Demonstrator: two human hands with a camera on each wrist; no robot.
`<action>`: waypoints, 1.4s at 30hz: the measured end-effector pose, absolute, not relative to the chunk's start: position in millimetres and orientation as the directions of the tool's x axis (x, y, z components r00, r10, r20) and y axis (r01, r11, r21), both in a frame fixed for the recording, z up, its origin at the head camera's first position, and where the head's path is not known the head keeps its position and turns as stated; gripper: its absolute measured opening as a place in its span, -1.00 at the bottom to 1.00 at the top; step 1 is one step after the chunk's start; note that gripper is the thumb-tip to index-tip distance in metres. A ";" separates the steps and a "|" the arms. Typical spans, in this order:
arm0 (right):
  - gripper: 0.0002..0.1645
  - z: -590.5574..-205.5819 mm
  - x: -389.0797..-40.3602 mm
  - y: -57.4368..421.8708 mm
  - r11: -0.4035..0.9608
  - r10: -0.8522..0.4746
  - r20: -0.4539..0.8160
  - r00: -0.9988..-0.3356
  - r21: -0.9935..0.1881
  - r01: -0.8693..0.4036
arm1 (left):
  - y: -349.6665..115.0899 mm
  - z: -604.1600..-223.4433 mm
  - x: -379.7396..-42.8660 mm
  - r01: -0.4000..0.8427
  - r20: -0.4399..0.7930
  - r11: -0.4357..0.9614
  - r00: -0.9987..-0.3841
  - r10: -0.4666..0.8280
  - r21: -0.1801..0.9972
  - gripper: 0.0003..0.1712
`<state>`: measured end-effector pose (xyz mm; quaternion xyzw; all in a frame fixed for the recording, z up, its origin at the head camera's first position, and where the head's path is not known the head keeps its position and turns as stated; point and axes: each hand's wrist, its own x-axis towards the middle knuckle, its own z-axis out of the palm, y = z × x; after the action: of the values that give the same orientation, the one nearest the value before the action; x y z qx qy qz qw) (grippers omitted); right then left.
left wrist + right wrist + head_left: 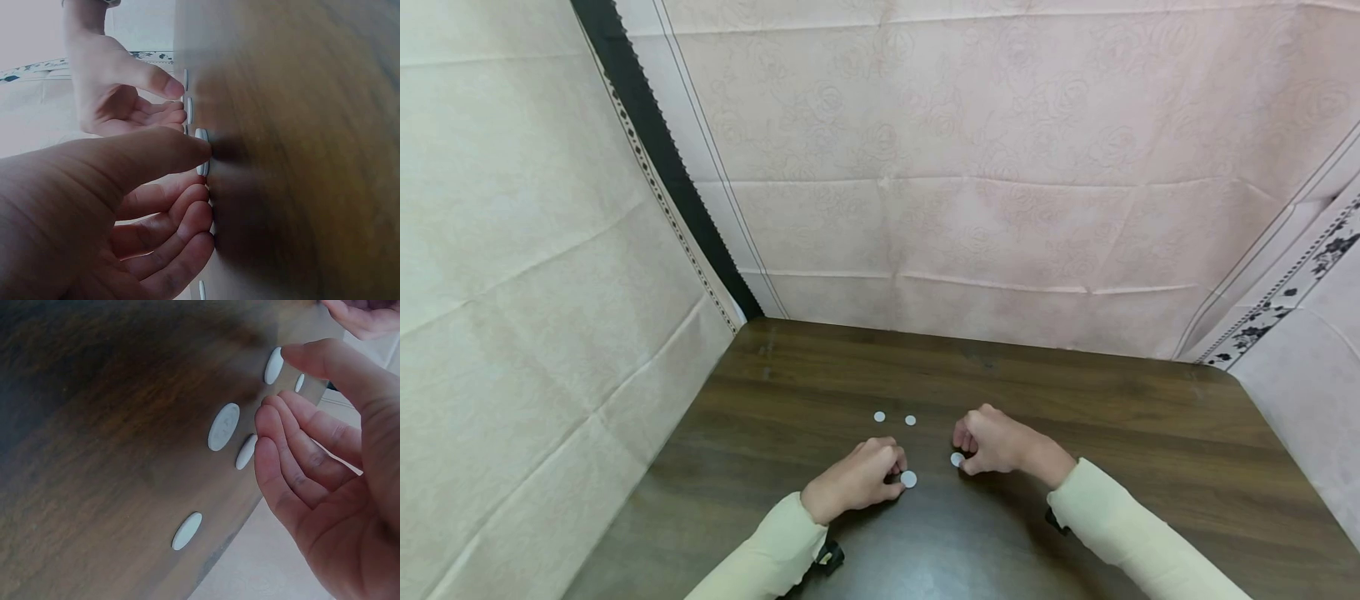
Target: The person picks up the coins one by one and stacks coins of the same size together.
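Observation:
My left hand [865, 475] rests low over the brown table, thumb and forefinger at the edge of a white disc [908, 479]. In the left wrist view, the thumb overlaps this disc [202, 165] and the forefinger meets its lower edge. To the right, my right hand [1000, 442] has its thumb at a second white disc [957, 459]. The right wrist view shows that thumb touching the disc [273, 365], while the loosely bent fingers stay a little apart from it. Two small white discs [879, 416] lie flat beyond the left hand.
The dark wooden table [820, 367] runs back to a pale patterned cloth [1000, 150]. More cloth [512, 333] hangs at the left side. An embossed white disc [224, 427] lies among several others in the right wrist view.

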<state>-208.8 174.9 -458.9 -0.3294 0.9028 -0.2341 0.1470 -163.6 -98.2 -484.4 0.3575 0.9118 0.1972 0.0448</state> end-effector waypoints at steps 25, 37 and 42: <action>-0.64 -458.4 -215.9 157.9 0.676 -0.729 -0.151 -0.667 -0.307 -0.669 | -96.8 -483.1 -164.8 0.632 0.053 0.671 -0.742 0.668 0.387 -0.90; -0.47 -464.3 -212.9 150.5 0.699 -0.715 -0.162 -0.681 -0.214 -0.683 | -96.6 -484.3 -164.7 0.639 0.059 0.669 -0.739 0.671 0.380 -0.90; -0.45 -465.7 -213.8 151.7 0.700 -0.714 -0.171 -0.679 -0.192 -0.687 | -96.5 -483.7 -163.8 0.641 0.059 0.665 -0.736 0.675 0.383 -0.90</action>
<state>-213.8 151.7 -465.7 -0.3830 0.9146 -0.0558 0.1169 -163.8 -96.5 -483.7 0.3608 0.9114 0.1928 0.0440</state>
